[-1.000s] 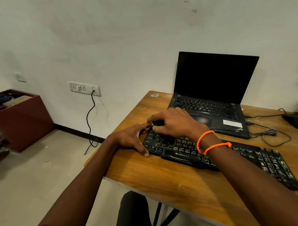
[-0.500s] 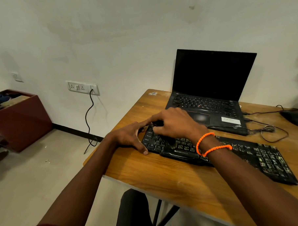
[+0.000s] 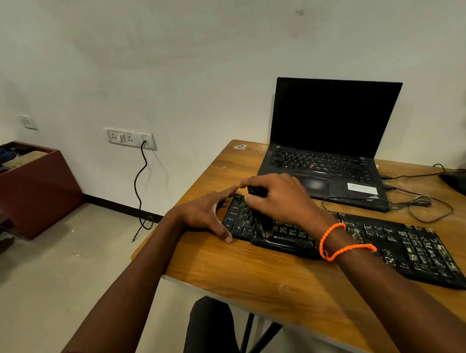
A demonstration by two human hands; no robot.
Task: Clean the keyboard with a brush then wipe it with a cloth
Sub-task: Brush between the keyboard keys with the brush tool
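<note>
A black keyboard (image 3: 390, 247) lies slanted across the wooden table (image 3: 257, 276), its right-hand keys speckled with pale dust. My right hand (image 3: 278, 198), with orange bands at the wrist, grips a black brush (image 3: 263, 223) whose bristles touch the keys at the keyboard's left end. My left hand (image 3: 207, 214) rests at the keyboard's left edge, thumb and fingers spread around its corner. No cloth is visible.
An open black laptop (image 3: 329, 145) stands behind the keyboard. Tangled cables (image 3: 420, 203) and a black mouse (image 3: 462, 183) lie at the right. A wall socket with a plugged cable (image 3: 141, 180) and a brown box (image 3: 32, 185) are to the left, off the table.
The brush has moved down the left-end keys toward the keyboard's front edge. My left hand has kept its place at the corner.
</note>
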